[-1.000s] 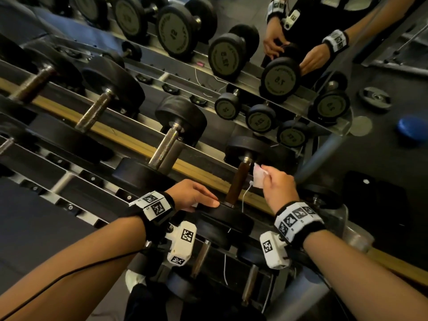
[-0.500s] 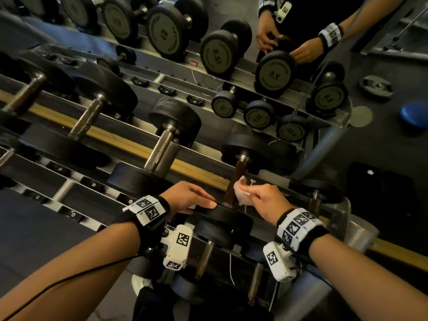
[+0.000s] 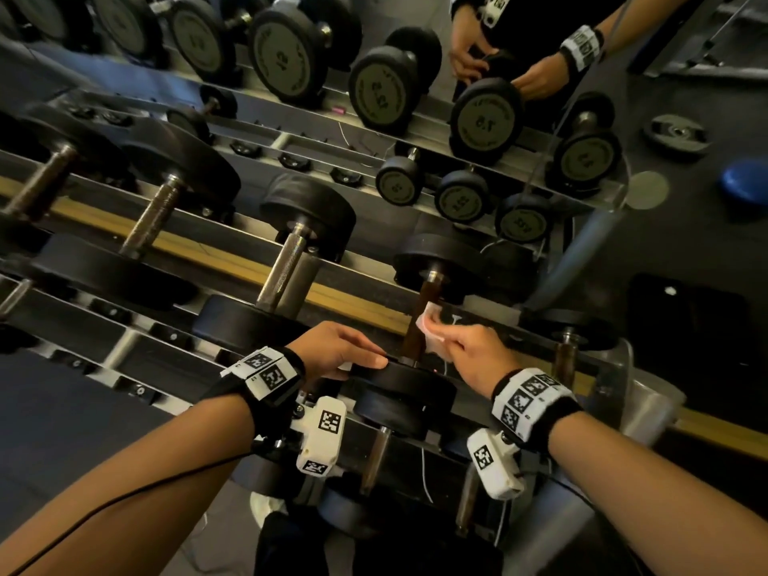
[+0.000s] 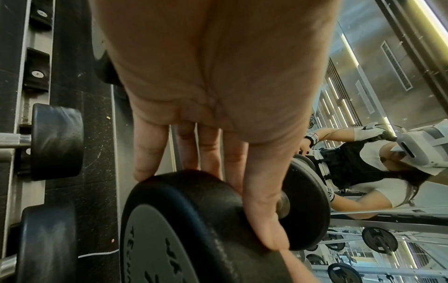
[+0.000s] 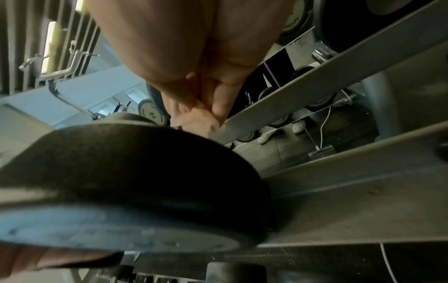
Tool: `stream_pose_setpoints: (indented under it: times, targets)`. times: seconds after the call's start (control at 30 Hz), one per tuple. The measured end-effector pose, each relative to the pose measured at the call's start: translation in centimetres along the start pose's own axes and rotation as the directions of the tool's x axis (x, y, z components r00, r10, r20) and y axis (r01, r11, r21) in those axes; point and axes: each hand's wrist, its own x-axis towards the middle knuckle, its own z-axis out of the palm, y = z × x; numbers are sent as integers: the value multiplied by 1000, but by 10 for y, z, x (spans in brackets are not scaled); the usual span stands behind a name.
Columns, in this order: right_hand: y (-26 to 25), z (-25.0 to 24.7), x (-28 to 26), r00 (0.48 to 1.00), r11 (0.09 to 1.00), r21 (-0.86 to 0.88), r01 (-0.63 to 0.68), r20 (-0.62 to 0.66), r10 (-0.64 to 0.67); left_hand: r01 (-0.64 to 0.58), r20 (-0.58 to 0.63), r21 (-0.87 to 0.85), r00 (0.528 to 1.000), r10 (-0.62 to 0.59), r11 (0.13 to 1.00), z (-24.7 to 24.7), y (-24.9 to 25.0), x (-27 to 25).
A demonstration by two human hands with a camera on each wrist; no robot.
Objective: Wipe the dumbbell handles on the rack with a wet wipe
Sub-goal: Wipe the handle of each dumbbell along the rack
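A small black dumbbell (image 3: 401, 392) lies on the rack's upper tier, its brown handle (image 3: 424, 299) pointing away from me. My right hand (image 3: 467, 351) pinches a white wet wipe (image 3: 432, 330) against the right side of that handle, about halfway along. In the right wrist view the hand (image 5: 206, 92) holds the wipe (image 5: 194, 119) just past the near head (image 5: 126, 168). My left hand (image 3: 338, 349) rests on the near head, thumb along its top edge. The left wrist view shows the left hand (image 4: 206, 145) with its straight fingers (image 4: 148, 153) touching the head (image 4: 189, 206).
More dumbbells with steel handles (image 3: 286, 259) lie to the left on the same tier (image 3: 232, 257), and others on the tier below (image 3: 376, 455). A mirror behind shows reflected dumbbells (image 3: 486, 118) and my own hands. A blue disc (image 3: 744, 180) lies on the floor at right.
My right hand has brought the wipe from beside the handle's upper part onto the handle and lower down it. The left hand has stayed on the near head.
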Motion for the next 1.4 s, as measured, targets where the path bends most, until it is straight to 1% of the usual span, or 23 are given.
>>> stream_pose_setpoints:
  times: [0.07,0.1,0.13,0.17,0.23,0.27,0.3,0.43,0.53,0.63,0.67,0.7,0.73,0.8,0.83,0.87,0.97,1.03,1.13,1.2,1.27,1.33,1.4]
  targets:
    - [6,0,-5,995,999,42,-4,96,0,-2,-4,5,1000,2,1000,1,1,0]
    - [8,-2,-4,989,996,83,-40,147,27,-2,-5,3,1000,2,1000,1,1,-1]
    - [8,-6,-1,985,988,126,-85,160,65,-3,-7,3,1000,3,1000,1,0,-1]
    - [10,-11,4,990,977,182,-114,107,95,-3,-9,2,1000,3,1000,2,0,-1]
    - [11,-24,13,981,957,272,-98,-136,139,-3,-11,-3,1000,3,1000,2,0,-2]
    - [9,-27,16,959,962,260,-78,-246,144,-3,-13,-8,1000,3,1000,2,0,-2]
    - [6,-25,18,948,970,235,-63,-289,132,-5,-15,-13,1000,4,1000,2,0,-2]
    - [-7,11,11,987,994,87,-71,-135,82,-1,-14,-26,1000,1,1000,2,1,-2]
    - [-1,19,-5,997,1000,7,5,-73,-5,6,-14,-25,1000,-6,1000,2,0,-1]
    - [10,9,-10,986,996,-91,-3,163,18,11,-5,-31,1000,-12,999,2,0,0]
    - [14,5,-6,984,997,-64,-33,175,44,12,-3,-31,1000,-12,999,2,0,0]
    - [17,0,-1,989,995,38,-89,120,84,11,-3,-30,1000,-11,1000,2,0,0]
    - [20,-6,7,989,967,209,-144,11,144,7,-4,-29,1000,-8,1000,2,0,-1]
    - [27,-11,22,934,857,496,-136,-223,278,2,-11,-33,1000,-2,999,2,-2,-1]
    - [28,-9,29,912,817,565,-119,-264,315,2,-16,-39,1000,-2,999,3,-3,-1]
    - [27,-4,34,908,793,598,-114,-261,328,2,-21,-45,1000,-3,999,4,-3,-1]
    - [22,22,36,946,837,530,-138,-180,270,-2,-35,-54,999,0,999,5,-3,-1]
    - [21,32,27,949,845,516,-141,-171,263,-1,-43,-55,999,-2,998,5,-3,-2]
    - [22,34,5,975,820,559,-123,-85,205,0,-60,-56,998,-3,998,6,-3,-3]
    - [21,29,-6,989,847,517,-121,-11,148,1,-62,-53,998,-4,999,6,-2,-3]
    - [21,22,-9,987,861,488,-146,18,157,2,-64,-54,998,-6,999,7,-2,-4]
    - [22,17,-3,965,810,553,-194,-42,260,6,-67,-59,998,-10,998,7,-1,-5]
    - [24,12,8,924,786,592,-181,-171,341,7,-67,-54,998,-11,999,7,-1,-5]
